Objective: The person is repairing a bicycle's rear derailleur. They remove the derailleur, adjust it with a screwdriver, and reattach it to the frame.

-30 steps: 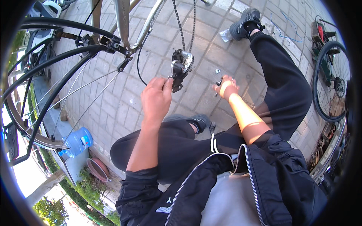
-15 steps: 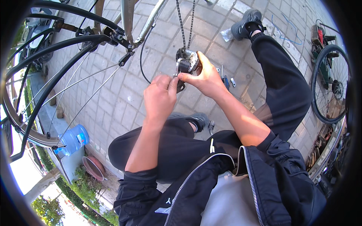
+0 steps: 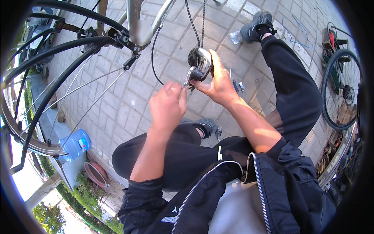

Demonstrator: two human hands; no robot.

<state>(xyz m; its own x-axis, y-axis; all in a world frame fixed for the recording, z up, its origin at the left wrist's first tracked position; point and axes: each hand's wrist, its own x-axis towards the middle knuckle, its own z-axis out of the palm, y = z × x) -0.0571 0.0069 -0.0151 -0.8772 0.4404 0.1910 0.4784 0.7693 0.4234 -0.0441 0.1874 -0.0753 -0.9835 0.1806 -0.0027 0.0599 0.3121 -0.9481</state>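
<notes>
The left hand [image 3: 168, 105] is in close, fingers curled, thumb pressed to forefinger, pinching the lower end of a slim silver metal piece [image 3: 190, 73]; whether that's a tool or part of the mechanism, I can't tell. And here's the right hand [image 3: 223, 86], thumb and fingers wrapped around a black-and-silver metal bicycle derailleur [image 3: 204, 58], just above the centre of the frame. Two runs of dark metal chain [image 3: 203, 23] drop to it from the top edge, a thin black cable [image 3: 152, 58] bowing down on their left.

This looks like the adjusting or fastening step, one hand bracing, the other working the fitting. The next move, I'd judge, calls for a firm right grip and a small, controlled left-hand turn.

Lettering now: there's some along the silver-grey bicycle frame tube [image 3: 165, 15], upper centre, a white emblem on the black zipped jacket [image 3: 148, 199] at bottom, and a label on the translucent blue plastic water jug [image 3: 74, 147], lower left, too small to make out.
</notes>
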